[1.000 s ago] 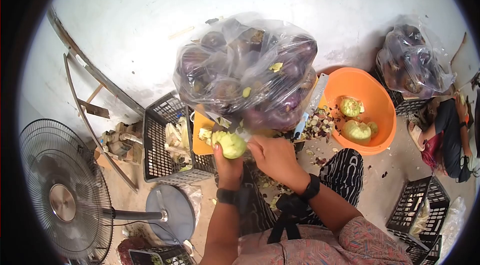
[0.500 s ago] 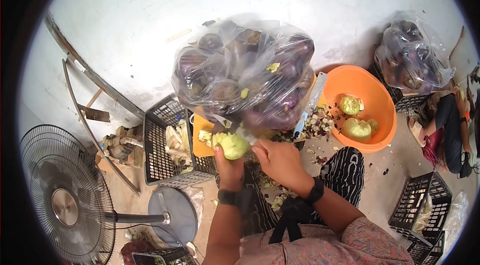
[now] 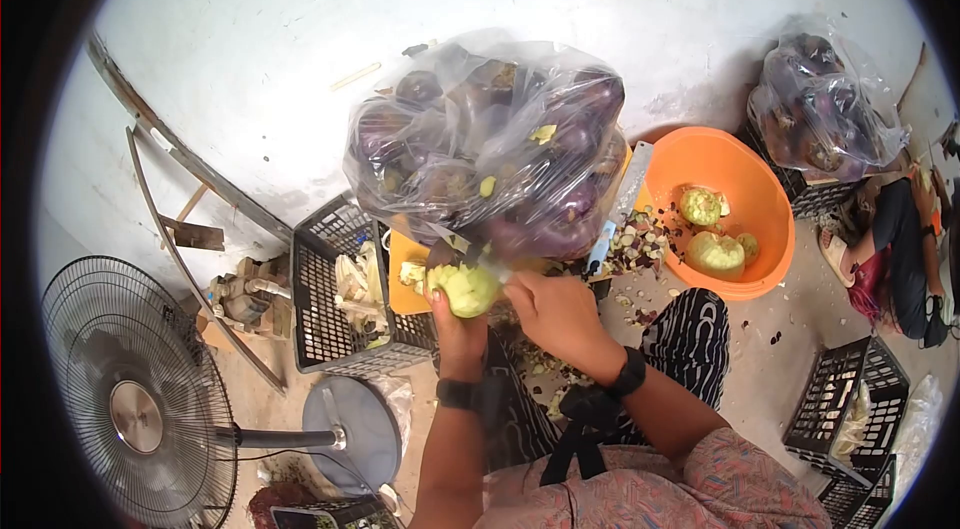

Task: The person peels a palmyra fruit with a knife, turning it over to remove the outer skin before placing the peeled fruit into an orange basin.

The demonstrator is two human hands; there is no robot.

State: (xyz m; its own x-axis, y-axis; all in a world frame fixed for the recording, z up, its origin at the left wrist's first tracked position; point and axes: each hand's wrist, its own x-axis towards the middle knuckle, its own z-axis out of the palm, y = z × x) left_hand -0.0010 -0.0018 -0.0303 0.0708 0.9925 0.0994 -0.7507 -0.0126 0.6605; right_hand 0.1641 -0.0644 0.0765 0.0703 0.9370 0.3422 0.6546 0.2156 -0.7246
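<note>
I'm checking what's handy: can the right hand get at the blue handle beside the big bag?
Probably yes: the blue handle lies just beyond the right hand, nothing visible blocking it, though that hand seems busy beside the pale vegetable.

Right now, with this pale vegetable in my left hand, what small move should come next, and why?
Probably a light paring stroke along the side of the vegetable facing your right hand: it looks smoother and greener, while the opposite side shows uneven cuts. Your left hand grips from below. What the right hand holds is too blurred to name.
</note>
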